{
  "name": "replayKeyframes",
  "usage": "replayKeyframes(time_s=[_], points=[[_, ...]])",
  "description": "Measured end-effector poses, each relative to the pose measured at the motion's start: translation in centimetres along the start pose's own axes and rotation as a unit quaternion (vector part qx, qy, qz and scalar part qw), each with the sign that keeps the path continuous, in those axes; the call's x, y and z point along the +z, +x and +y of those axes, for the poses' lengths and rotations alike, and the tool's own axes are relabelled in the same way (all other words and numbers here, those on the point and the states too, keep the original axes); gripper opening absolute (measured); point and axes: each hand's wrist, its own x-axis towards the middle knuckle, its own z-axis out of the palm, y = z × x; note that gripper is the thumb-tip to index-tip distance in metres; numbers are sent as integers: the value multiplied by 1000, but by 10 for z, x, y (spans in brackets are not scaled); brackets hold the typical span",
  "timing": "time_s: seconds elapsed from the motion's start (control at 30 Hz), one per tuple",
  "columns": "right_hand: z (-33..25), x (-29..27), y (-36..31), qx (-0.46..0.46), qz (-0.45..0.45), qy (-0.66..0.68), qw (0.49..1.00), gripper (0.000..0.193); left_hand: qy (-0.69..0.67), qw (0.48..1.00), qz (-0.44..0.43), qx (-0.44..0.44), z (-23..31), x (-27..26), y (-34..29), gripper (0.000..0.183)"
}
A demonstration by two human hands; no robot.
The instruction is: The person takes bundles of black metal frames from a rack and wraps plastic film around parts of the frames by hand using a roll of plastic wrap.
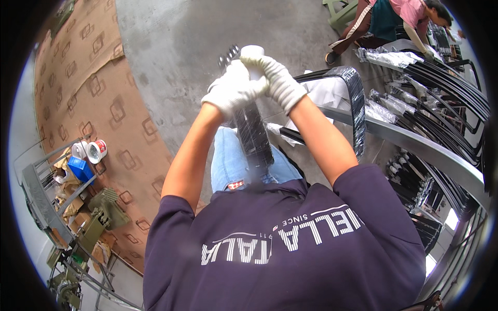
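Note:
A bundle of black bars [252, 136] wrapped in shiny clear film stands in front of my body, running from my lap up past my hands. Several bar ends poke out beyond the gloves. My left hand [234, 89], in a white knitted glove, is closed around the bundle's upper part. Beside it my right hand [277, 79], gloved alike, is closed on a smooth white roll [252, 51] that looks like wrapping film. Its fingers are partly hidden behind the roll and the left glove.
To my right, a grey metal rail [420, 139] and a film-wrapped black frame [354, 103] stand close by. Beyond lie stacks of black bars [451, 85], where a person in pink [407, 13] bends over. Patterned brown sheeting [98, 98], a blue container [80, 169] and a white bucket [97, 151] are leftward.

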Motion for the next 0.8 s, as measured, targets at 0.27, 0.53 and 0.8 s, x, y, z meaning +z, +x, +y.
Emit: replayKeyframes(time_s=[0.27, 0.53, 0.8], points=[[-25, -9, 10, 46, 75, -70, 994, 32, -668, 723, -123, -128, -114, 123, -67, 58], [-42, -40, 44, 160, 3, -267, 950, 36, -831, 533, -151, -44, -40, 98, -96, 51], [44, -54, 66, 228, -109, -40, 967, 24, -684, 674, 190, -204, -146, 99, -41, 71]])
